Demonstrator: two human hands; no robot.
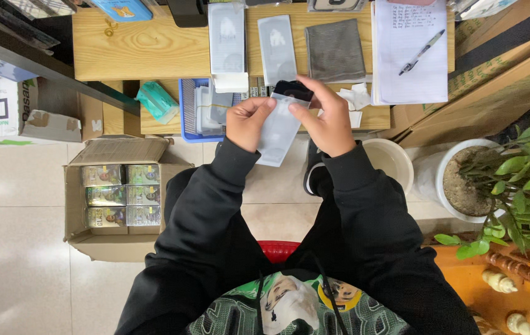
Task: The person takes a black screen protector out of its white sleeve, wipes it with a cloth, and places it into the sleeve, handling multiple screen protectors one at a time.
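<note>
Glossy clear plastic sleeve (pixel 279 127), a shiny black glass-like panel (pixel 293 90) poking out. Matt grey cloth (pixel 334 51) on the grainy wooden desk (pixel 141 46). Rough brown cardboard box (pixel 82 239) on smooth, shiny floor tiles (pixel 14 248).

Both hands raised together over the lap

The left hand (pixel 249 123) curls its fingers inward, thumb up; the right hand (pixel 327 121) sits just beside it, fingertips apparently pinching. Both black-sleeved forearms angle inward from the shoulders, wrists slightly bent.
</note>
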